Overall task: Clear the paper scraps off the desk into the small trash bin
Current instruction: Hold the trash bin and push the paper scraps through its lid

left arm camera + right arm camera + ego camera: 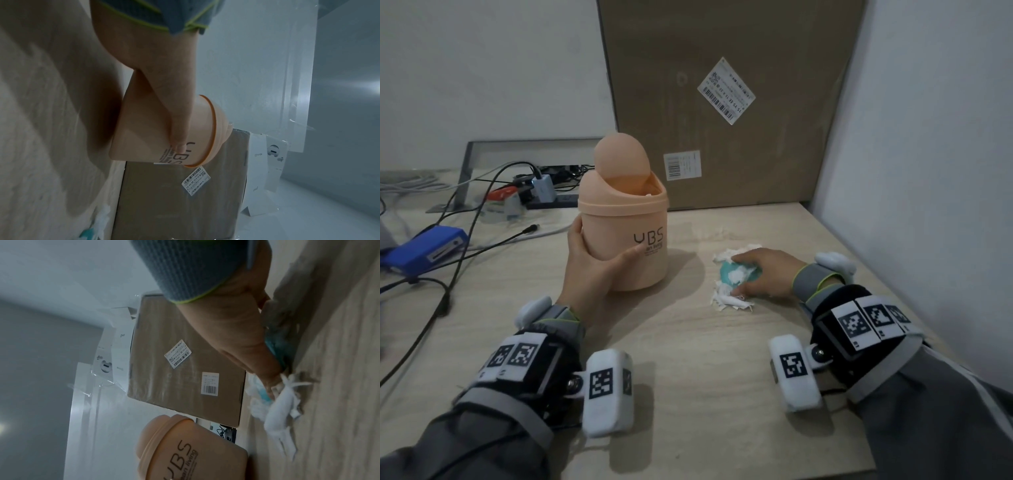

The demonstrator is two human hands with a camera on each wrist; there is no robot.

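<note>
A small peach trash bin (626, 240) marked "YBS" stands upright on the wooden desk (688, 359), its swing lid (621, 161) tipped open. My left hand (592, 267) grips the bin's lower body, thumb across the front (179, 129). To the bin's right lies a pile of white paper scraps (729, 301) with a teal piece (726, 272) among them. My right hand (763, 270) lies on the pile, fingers and thumb curled round the teal and white scraps (277, 410). A few loose scraps (719, 234) lie farther back.
A large cardboard box (722, 102) leans against the wall behind the bin. Cables, a power strip (544, 192) and a blue device (424, 250) crowd the left side. A white wall (928, 171) borders the desk on the right.
</note>
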